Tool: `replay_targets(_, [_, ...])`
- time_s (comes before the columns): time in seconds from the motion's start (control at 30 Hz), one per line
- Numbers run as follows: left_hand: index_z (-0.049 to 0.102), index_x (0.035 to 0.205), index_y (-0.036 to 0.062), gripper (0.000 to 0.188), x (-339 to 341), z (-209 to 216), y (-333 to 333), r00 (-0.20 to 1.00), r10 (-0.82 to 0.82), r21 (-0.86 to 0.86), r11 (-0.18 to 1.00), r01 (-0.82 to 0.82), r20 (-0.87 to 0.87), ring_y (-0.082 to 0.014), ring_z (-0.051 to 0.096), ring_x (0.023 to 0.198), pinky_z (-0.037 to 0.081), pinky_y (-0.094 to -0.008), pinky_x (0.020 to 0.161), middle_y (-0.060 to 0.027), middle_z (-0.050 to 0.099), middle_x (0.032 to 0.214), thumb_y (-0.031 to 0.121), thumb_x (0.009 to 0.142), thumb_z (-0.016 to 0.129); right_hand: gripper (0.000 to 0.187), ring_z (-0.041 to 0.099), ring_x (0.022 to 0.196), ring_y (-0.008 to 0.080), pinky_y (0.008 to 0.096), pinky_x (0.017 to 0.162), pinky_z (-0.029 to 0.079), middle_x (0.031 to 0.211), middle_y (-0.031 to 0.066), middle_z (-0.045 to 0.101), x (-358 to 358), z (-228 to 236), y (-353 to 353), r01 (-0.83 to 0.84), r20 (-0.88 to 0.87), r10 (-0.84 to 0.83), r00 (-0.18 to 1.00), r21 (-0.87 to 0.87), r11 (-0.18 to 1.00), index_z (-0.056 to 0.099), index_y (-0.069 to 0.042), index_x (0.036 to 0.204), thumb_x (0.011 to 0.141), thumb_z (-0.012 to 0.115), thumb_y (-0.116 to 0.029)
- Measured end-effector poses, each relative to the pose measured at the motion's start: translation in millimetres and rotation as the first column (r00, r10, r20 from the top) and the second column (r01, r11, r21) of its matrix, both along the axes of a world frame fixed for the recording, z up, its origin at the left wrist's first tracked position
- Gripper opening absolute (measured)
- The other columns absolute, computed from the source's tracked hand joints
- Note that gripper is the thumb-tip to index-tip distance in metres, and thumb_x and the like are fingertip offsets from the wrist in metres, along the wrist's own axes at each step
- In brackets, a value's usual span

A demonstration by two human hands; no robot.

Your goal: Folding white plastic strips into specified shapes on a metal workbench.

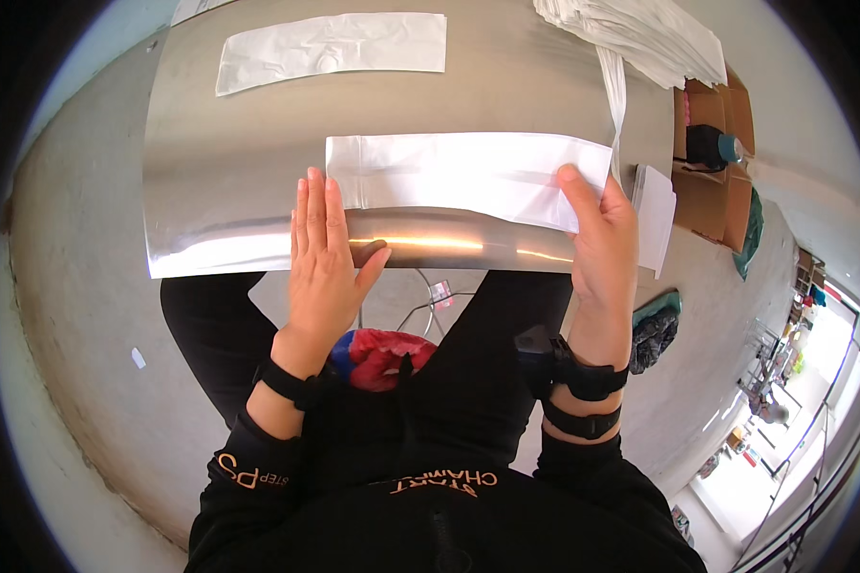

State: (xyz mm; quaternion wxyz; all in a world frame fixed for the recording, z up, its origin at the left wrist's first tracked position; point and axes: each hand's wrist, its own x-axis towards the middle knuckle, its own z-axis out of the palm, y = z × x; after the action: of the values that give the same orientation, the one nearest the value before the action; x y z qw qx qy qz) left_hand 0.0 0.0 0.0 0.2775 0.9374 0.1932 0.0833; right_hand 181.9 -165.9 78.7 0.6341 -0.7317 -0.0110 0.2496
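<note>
A front strip (449,172) lies across the near part of the worktop (248,143); the left hand (323,244) is at its left end, and the right hand (602,229) is at its right end, with the thumb on top; behind it, to the left, lies a back strip (354,43); a pile of strips (650,33) is at the back right, and one loose piece (613,95) runs from it toward the right hand; a paper stack (655,205) sits right of that hand; cardboard boxes (707,210) stand past the worktop's right side.
</note>
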Motion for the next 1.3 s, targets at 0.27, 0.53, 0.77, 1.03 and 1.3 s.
replay_targets(0.27, [0.014, 0.140, -0.0035, 0.085, 2, -5, 3, 0.998, 0.017, 0.043, 0.999, -0.015, -0.054, -0.0402, 0.016, 0.135, 0.019, -0.0462, 0.108, -0.0255, 0.014, 0.145, 0.024, 0.079, 0.066, 0.025, 0.058, 0.088, 0.0107, 0.0247, 0.077, 0.044, 0.096, 0.0060, 0.062, -8, 24, 15, -0.042, 0.026, 0.040, 0.999, 0.078, 0.996, 0.058, 0.003, 0.106, 0.088, 0.059, -0.014])
replay_targets(0.53, [0.013, 0.141, -0.0018, 0.086, 7, -8, 0, 0.998, 0.023, 0.053, 0.998, -0.020, -0.058, -0.0394, 0.016, 0.135, 0.020, -0.0471, 0.108, -0.0245, 0.012, 0.146, 0.025, 0.079, 0.066, 0.024, 0.058, 0.088, 0.0111, 0.0245, 0.078, 0.044, 0.096, 0.0065, 0.063, -9, 41, 10, -0.027, 0.090, 0.027, 0.996, 0.005, 1.000, 0.059, 0.003, 0.106, 0.088, 0.059, -0.014])
replay_targets(0.77, [0.008, 0.141, -0.0015, 0.099, 19, 24, -9, 0.987, -0.010, -0.152, 0.988, 0.034, 0.159, -0.0412, 0.018, 0.134, 0.022, -0.0477, 0.107, -0.0262, 0.011, 0.145, 0.014, 0.069, 0.074, 0.023, 0.055, 0.074, 0.0055, 0.0207, 0.066, 0.044, 0.085, 0.0028, 0.064, -24, 31, 18, -0.041, 0.070, 0.034, 0.997, 0.107, 0.993, 0.062, 0.001, 0.099, 0.089, 0.059, -0.020])
replay_targets(1.03, [0.010, 0.141, -0.0023, 0.097, 2, 70, -19, 0.907, 0.317, -0.332, 0.917, -0.219, 0.278, -0.0358, 0.023, 0.133, 0.020, -0.0438, 0.107, -0.0246, 0.019, 0.144, 0.018, 0.072, 0.075, 0.018, 0.055, 0.070, 0.0137, 0.0265, 0.063, 0.044, 0.083, 0.0077, 0.059, -81, 40, 85, -0.382, 0.257, 0.346, 0.902, 0.103, 0.919, 0.058, 0.002, 0.096, 0.089, 0.056, -0.014])
replay_targets(1.3, [0.022, 0.139, 0.0000, 0.058, -8, 86, 8, 0.769, 0.455, -0.465, 0.854, -0.233, 0.449, -0.0305, 0.033, 0.129, 0.029, -0.0412, 0.105, -0.0200, 0.028, 0.142, 0.007, 0.089, 0.051, 0.014, 0.055, 0.072, 0.0262, 0.0330, 0.061, 0.044, 0.083, 0.0106, 0.055, -104, 37, 121, -0.343, 0.343, 0.273, 0.899, 0.160, 0.926, 0.061, -0.001, 0.094, 0.086, 0.057, -0.012])
